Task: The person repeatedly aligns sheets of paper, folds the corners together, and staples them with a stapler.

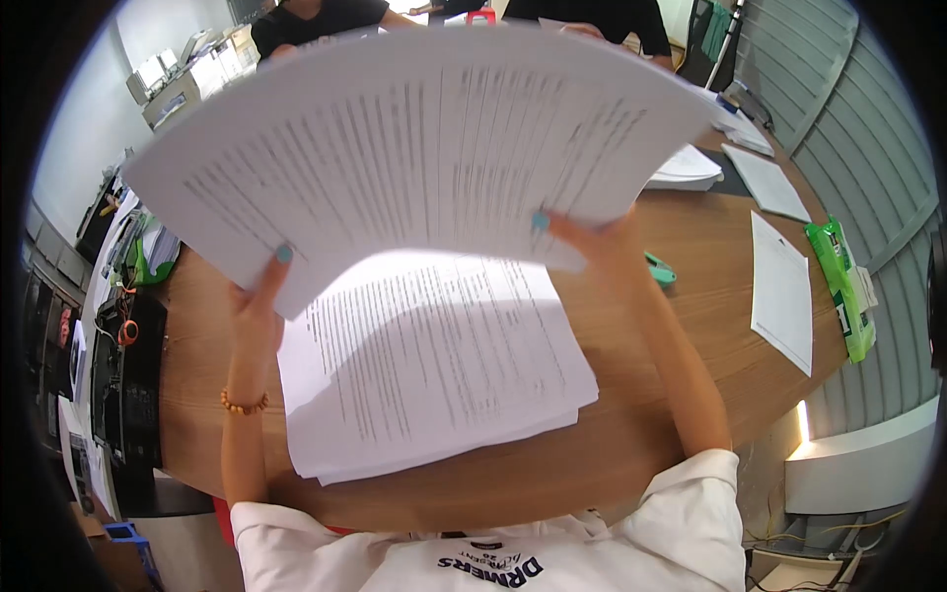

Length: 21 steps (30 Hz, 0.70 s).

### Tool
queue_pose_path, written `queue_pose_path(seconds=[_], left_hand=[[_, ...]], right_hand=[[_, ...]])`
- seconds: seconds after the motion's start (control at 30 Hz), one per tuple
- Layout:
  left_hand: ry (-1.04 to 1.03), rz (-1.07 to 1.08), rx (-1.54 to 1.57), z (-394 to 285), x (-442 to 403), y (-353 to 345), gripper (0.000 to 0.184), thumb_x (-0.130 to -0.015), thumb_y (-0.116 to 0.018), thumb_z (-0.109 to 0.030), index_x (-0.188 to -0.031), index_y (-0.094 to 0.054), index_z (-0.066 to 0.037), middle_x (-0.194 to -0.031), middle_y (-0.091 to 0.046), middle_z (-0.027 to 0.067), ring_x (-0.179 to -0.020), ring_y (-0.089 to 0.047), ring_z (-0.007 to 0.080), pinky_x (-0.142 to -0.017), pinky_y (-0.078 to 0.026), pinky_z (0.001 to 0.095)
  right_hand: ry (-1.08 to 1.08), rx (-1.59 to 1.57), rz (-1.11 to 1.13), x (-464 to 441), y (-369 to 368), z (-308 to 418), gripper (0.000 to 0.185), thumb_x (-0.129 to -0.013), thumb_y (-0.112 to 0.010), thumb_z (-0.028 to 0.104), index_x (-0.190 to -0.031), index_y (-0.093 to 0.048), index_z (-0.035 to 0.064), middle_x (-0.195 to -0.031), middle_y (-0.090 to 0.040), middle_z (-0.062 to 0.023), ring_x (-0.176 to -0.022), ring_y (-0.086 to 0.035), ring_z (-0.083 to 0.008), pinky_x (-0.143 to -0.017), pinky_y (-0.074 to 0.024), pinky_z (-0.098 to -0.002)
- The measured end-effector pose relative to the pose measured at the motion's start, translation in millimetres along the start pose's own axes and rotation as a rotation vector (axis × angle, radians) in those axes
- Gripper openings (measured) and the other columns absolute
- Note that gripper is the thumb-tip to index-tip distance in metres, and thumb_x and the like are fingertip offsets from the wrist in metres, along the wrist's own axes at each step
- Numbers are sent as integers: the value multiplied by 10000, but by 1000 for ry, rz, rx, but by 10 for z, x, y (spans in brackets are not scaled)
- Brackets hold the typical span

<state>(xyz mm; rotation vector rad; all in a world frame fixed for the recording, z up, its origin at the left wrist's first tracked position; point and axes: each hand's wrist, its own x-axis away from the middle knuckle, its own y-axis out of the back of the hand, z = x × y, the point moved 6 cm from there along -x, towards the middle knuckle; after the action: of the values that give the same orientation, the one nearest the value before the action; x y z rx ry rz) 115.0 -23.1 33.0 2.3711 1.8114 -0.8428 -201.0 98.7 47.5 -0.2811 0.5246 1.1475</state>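
- White shirt (483, 553) with dark lettering sits closest, along the bottom edge, sleeves bunched up near the elbows.
- Raised paper (424, 148) spans most of the view up top, bowed into a curve with printed lines on it. Can't tell if it's one sheet or several.
- Left hand (254, 308) has a closed grip on its lower left corner, thumb on the near side, teal nail showing. Bead bracelet (244, 403) on that wrist.
- Right hand (607, 247) is pinching the lower right part, thumb in front, fingers mostly hidden.
- Stack of printed sheets (444, 365) lies on the brown table (710, 257) between the forearms, edges a bit uneven, top end tucked out of sight behind the raised paper.
- Off to the right: a loose sheet (781, 291), with a green packet (843, 286) just beside it.
- Two people in dark tops, one left (296, 25) and one right (631, 20), are across the table, partly blocked by the paper.
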Motion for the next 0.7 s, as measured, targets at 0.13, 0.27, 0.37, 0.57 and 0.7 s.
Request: queue_pose_path(seconds=[0.13, 0.27, 0.37, 0.57, 0.7], left_hand=[[-103, 37, -74, -377, -199, -45, 357, -789, -611, -1, -1121, -484, 33, -1083, -551, 109, -971, -544, 166, -855, -444, 272], [-34, 28, -138, -445, -222, 218, 430, -788, -599, 17, -1185, -434, 23, -1153, -504, 106, -1035, -510, 170, -891, -421, 280], [-33, 35, -148, 44, -39, 332, 417, -792, -598, 9, -1179, -445, 20, -1156, -505, 100, -1045, -502, 161, -901, -409, 280], [-39, 62, -135, -73, -138, 293, 326, -801, -614, -39, -1106, -515, 21, -1098, -553, 84, -1004, -523, 139, -874, -411, 252], [-129, 80, -187, -301, -258, 331, 417, -809, -609, -58, -1180, -436, 24, -1165, -504, 105, -1048, -505, 159, -895, -421, 299]], right_hand=[[-96, -163, -84, -259, 17, 244, 393, -673, -727, 44, -1010, -541, -35, -951, -599, -136, -874, -592, -194, -729, -506, -299], [-118, -165, -22, -224, 31, 266, 414, -658, -746, 75, -1001, -542, -36, -947, -599, -123, -841, -599, -185, -715, -504, -289], [-158, 224, 70, -47, -29, -58, 466, -640, -767, 108, -1023, -544, -33, -950, -605, -119, -818, -606, -167, -693, -501, -276], [141, 229, 70, -242, -153, 179, 305, -702, -731, 236, -872, -642, -1, -764, -655, -112, -624, -637, -165, -543, -503, -238], [175, 162, 21, -342, -91, 309, 307, -722, -712, 244, -870, -640, -15, -765, -655, -126, -611, -643, -181, -541, -509, -249]])
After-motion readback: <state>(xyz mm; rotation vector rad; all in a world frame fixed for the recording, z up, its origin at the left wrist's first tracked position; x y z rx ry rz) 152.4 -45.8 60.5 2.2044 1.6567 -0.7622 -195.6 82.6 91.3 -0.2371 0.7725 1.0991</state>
